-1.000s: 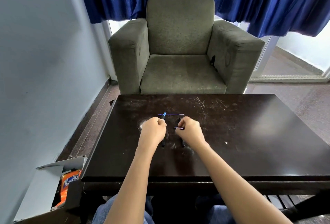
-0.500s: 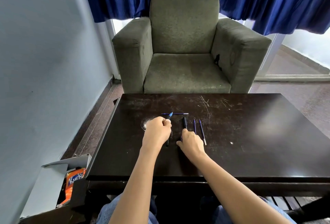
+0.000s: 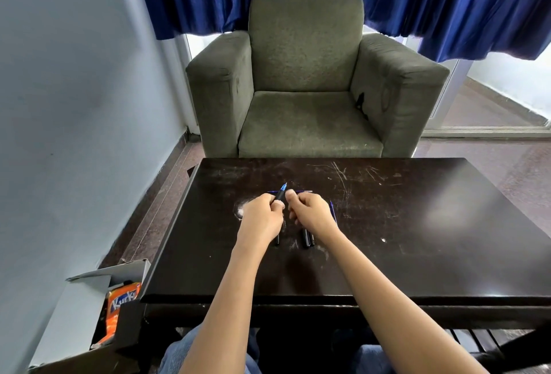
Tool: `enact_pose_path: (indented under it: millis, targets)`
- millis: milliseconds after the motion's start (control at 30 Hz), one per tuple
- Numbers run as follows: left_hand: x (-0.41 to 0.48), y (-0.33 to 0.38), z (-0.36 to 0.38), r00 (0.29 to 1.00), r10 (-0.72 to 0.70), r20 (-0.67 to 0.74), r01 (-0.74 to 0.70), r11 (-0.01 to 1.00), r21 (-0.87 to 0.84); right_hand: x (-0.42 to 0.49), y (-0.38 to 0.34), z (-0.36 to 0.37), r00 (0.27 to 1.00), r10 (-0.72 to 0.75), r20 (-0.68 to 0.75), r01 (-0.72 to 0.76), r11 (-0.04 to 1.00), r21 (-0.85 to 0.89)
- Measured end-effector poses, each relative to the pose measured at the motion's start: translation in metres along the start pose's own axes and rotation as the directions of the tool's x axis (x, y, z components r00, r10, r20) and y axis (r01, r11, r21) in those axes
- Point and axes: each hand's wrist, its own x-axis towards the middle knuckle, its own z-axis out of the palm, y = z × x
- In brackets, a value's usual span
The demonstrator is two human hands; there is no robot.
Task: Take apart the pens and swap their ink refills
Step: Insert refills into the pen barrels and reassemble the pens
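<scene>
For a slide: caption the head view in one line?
Left hand holds a blue-tipped pen at a dark table, right hand alongside.

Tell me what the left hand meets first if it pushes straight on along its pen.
Probably the thin refill lying crosswise just past the pen, though their heights are unclear; beyond that, bare table.

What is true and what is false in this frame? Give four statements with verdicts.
1. The left hand grips a pen. True.
2. The pen's tip points at the person. False: it points toward the armchair.
3. Black barrels lie on the table by the right hand. True.
4. The snack packet lies on the table. False: it sits in a box beside the table.
</scene>
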Motion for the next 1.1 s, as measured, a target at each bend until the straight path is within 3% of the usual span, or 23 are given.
enact_pose_path:
  millis: [133, 300, 500, 767, 1100]
  targets:
    - [-0.003, 0.0, -0.001, 0.998, 0.064, 0.008, -0.065, 0.998, 0.005, -0.006, -0.015, -0.005, 0.993, -0.051, 0.107, 0.031, 0.982, 0.186]
    - [-0.005, 0.002, -0.001, 0.988, 0.151, 0.023, -0.153, 0.984, 0.092, -0.005, -0.016, -0.01, 0.995, -0.052, 0.087, 0.036, 0.983, 0.177]
    - [-0.004, 0.003, 0.003, 0.992, 0.127, 0.004, -0.127, 0.984, 0.122, -0.005, -0.021, -0.011, 0.996, 0.03, 0.086, -0.05, 0.969, 0.244]
    - [-0.002, 0.009, 0.0, 0.992, 0.013, 0.124, 0.008, 0.986, -0.164, -0.011, -0.028, -0.014, 0.992, -0.056, 0.115, 0.002, 0.906, 0.423]
    - [-0.005, 0.011, -0.004, 0.938, -0.046, 0.343, 0.22, 0.844, -0.488, -0.011, -0.026, -0.015, 0.985, -0.129, 0.111, 0.06, 0.874, 0.482]
